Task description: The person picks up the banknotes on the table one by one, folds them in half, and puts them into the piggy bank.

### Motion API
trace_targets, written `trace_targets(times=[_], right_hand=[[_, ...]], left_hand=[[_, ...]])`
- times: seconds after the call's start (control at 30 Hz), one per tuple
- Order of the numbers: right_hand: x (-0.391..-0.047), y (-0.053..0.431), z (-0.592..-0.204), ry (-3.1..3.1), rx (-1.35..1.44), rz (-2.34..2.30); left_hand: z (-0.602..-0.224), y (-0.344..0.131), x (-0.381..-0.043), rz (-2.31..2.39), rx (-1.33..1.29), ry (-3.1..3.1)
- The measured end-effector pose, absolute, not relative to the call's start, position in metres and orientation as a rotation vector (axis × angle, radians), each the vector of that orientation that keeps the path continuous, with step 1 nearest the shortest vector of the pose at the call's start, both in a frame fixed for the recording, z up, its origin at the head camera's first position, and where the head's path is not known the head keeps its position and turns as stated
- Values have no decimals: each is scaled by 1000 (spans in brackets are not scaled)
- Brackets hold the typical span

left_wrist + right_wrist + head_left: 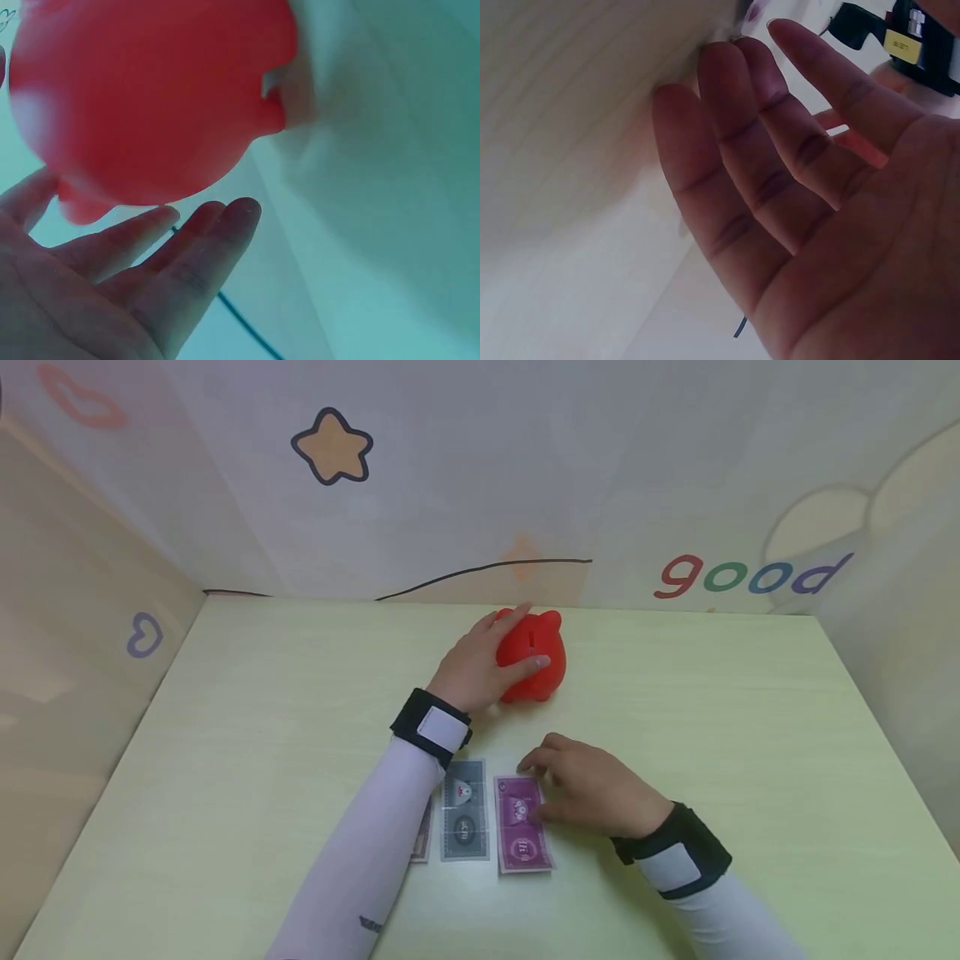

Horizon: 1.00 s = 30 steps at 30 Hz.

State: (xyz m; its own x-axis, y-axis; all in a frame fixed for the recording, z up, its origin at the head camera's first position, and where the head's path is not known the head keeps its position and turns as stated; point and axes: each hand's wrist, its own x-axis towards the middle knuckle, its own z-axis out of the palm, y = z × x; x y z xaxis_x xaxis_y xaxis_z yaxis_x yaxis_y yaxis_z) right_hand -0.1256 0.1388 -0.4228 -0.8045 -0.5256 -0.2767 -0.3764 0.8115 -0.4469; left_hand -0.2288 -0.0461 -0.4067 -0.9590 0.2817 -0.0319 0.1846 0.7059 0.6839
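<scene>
A red piggy bank (551, 647) stands near the back of the table, its coin slot facing up. My left hand (476, 668) holds it from the left, thumb across the front and index finger along the far top. In the left wrist view, other fingers (202, 247) spread beside its red body. My right hand (600, 785) is at the purple play banknote (519, 847), thumb over its right edge, fingers loosely bent by its upper end. Left of that lies a grey-green play banknote (465, 810). Another note (422, 843), brownish, is mostly hidden by my left forearm.
The pale wooden table (712, 718) meets a printed backdrop (480, 477) along its far edge. More backdrop rises on the left and right sides. Black straps (690, 847) circle both wrists.
</scene>
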Motion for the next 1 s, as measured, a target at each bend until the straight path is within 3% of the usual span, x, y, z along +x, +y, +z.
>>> trace_targets(times=[0.3, 0.57, 0.73, 1.0], right_hand=[[-125, 141, -423, 2631, -689, -531], [-122, 140, -425, 2643, -706, -527], [-122, 139, -425, 2638, -715, -543], [-123, 140, -428, 2667, -723, -567]], left_hand=[[-369, -53, -213, 1080, 323, 2913], [-333, -61, -166, 1077, 405, 2985], [-347, -59, -136, 784, 625, 2751], [-385, -45, -114, 337, 685, 2775]])
